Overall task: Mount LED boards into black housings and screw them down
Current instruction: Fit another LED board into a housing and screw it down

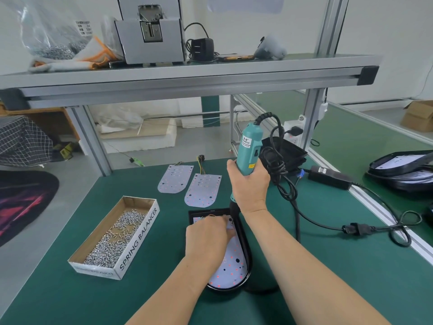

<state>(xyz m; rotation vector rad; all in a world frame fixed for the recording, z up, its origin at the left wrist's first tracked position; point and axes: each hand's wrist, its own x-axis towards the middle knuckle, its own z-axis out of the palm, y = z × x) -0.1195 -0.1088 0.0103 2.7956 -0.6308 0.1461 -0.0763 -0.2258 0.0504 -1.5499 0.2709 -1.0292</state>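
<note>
Your right hand [249,186] wrapped round the upright screwdriver [248,151], your left hand [207,238] on the board [232,266] in the housing [244,240], its grip unclear, screw box [112,238] left, two spare boards [202,190] behind, cable [280,174] alongside.

Bright, even, cool light fills my bench. It seems to come from overhead and off the pale walls at the top of the frame, though no lamp shows. Shadows are soft: a dim patch lies on the green mat [70,289] just right of the black housing [244,245] at lower centre, and the floor under the shelf [164,73] at centre left is darker. The plastic bag [46,26] in the upper left glints faintly. Wide-angle bending curves the shelf rail and the bench edge on the right side. The centre is fairly sharp. The corners go soft, and the bag's small print is unreadable.
</note>
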